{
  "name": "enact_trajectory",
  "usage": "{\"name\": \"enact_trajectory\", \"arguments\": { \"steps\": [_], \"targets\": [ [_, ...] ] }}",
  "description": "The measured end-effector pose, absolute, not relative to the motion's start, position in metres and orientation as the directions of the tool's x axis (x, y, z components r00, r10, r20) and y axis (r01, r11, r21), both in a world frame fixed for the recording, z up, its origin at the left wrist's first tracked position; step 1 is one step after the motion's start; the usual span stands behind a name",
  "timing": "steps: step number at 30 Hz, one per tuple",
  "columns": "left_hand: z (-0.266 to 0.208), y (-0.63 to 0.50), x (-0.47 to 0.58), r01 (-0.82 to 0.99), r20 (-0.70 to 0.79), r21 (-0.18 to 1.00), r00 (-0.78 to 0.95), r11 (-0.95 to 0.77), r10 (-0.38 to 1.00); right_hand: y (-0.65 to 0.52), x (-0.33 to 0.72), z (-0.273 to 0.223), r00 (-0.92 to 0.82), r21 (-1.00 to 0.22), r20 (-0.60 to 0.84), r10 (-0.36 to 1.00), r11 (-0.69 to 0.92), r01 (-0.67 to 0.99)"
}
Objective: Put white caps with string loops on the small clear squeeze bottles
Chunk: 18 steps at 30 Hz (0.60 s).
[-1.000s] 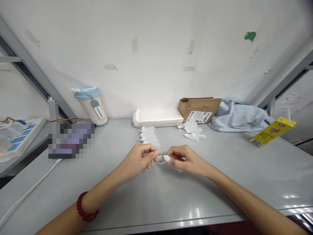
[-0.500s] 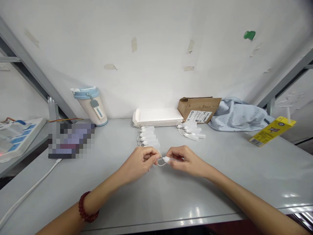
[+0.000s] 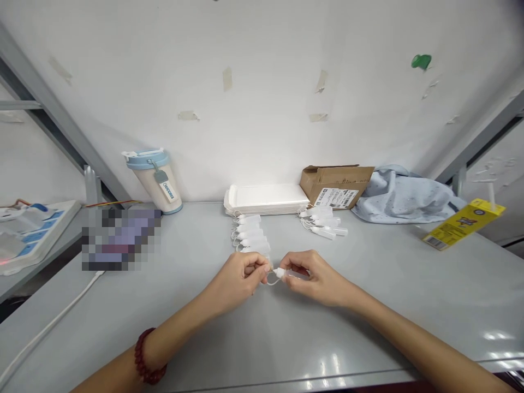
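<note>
Between the thumb and fingers of my right hand [image 3: 319, 277] is a small clear squeeze bottle [image 3: 280, 273], lying almost level with its white nozzle end pointing left. My left hand [image 3: 241, 277] is pinched shut just left of the nozzle, at the end of a thin white cord [image 3: 273, 283] that curves under to the bottle. Whatever else sits in those fingertips is too small to make out. Just beyond my left hand lies a column of similar bottles [image 3: 250, 233] with looped cords. A looser group of bottles [image 3: 323, 231] rests further right.
A stack of white trays [image 3: 268, 197] stands against the wall, beside an open cardboard box [image 3: 338, 185] and a pale blue cloth [image 3: 403, 196]. At right is a yellow drink carton [image 3: 462, 224]. A tumbler [image 3: 158, 183] and a phone [image 3: 126, 240] with a charging cable are at left.
The whole view has shifted slightly, so everything sits a little lower. Both hands keep the same grip, and slightly more of the bottle's body shows by my right fingers.
</note>
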<state>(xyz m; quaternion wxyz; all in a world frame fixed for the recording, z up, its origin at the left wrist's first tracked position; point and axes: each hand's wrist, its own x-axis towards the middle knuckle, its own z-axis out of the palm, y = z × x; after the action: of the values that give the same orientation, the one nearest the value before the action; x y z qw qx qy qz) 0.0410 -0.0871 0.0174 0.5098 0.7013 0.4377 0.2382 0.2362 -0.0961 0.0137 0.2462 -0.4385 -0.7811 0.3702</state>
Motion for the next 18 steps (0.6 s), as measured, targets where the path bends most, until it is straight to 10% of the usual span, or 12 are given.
{"name": "enact_trajectory", "arguments": {
  "steps": [18],
  "targets": [
    [0.0211,-0.0798,0.0344,0.365,-0.122,0.926,0.524,-0.093,0.843,-0.0943,0.236,0.0123,-0.461,-0.859,0.03,0.887,0.259,0.442]
  ]
}}
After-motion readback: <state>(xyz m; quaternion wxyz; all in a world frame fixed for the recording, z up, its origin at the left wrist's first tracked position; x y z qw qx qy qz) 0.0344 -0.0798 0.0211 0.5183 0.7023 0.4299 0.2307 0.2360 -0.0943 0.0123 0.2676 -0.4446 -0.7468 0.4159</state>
